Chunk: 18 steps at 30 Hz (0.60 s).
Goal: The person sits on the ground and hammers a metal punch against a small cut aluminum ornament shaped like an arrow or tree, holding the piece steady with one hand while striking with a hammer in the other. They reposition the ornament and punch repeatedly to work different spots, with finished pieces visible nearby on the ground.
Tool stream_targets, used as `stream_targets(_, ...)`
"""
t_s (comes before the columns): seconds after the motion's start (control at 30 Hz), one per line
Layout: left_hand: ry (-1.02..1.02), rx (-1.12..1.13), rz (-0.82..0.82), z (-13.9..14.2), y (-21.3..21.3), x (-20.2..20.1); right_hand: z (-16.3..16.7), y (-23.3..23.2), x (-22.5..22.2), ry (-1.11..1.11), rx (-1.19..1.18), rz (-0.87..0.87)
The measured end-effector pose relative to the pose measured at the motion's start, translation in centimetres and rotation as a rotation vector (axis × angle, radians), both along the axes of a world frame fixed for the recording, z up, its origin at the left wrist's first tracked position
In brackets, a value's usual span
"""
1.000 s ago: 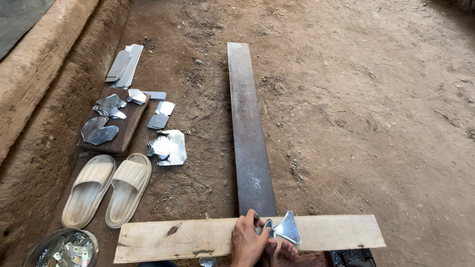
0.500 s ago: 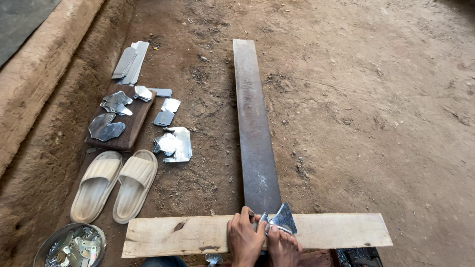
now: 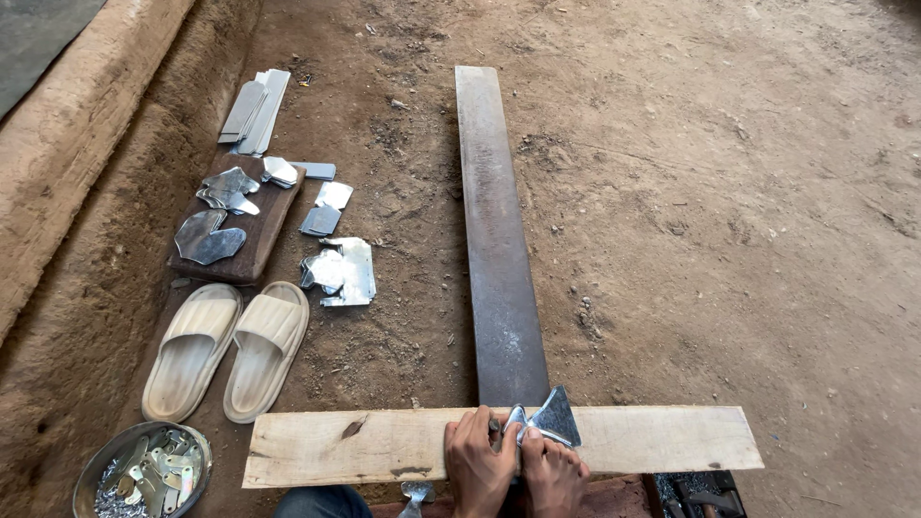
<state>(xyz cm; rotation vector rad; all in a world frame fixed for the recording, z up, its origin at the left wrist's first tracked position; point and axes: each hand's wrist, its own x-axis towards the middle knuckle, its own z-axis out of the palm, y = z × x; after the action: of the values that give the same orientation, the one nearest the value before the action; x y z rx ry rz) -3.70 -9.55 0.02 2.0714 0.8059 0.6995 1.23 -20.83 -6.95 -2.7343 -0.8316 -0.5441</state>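
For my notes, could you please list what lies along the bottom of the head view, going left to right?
Metal bowl of small parts → wooden plank → left hand → right hand, pressing a shiny metal piece.

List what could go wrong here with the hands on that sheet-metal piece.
1. The metal piece has pointed corners and thin edges; both bare hands, left and right, press right beside it, so a slip could cut the fingers.
2. It sits where the wooden plank crosses the long steel bar; the plank might shift on the loose dirt and pinch a hand.
3. More cut pieces lie by the slippers, likely a hazard for bare feet.
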Motion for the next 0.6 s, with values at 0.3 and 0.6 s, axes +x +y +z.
stream_targets(0.3, 0.024, -0.011, -0.107, 0.6, 0.2, -0.1, 0.1, -0.2, -0.1, 0.06, 0.03, 0.105)
stream_targets(0.6, 0.081, -0.102, -0.157, 1.9, 0.9, -0.2, 0.1, 0.0, 0.6, 0.064, -0.064, 0.065)
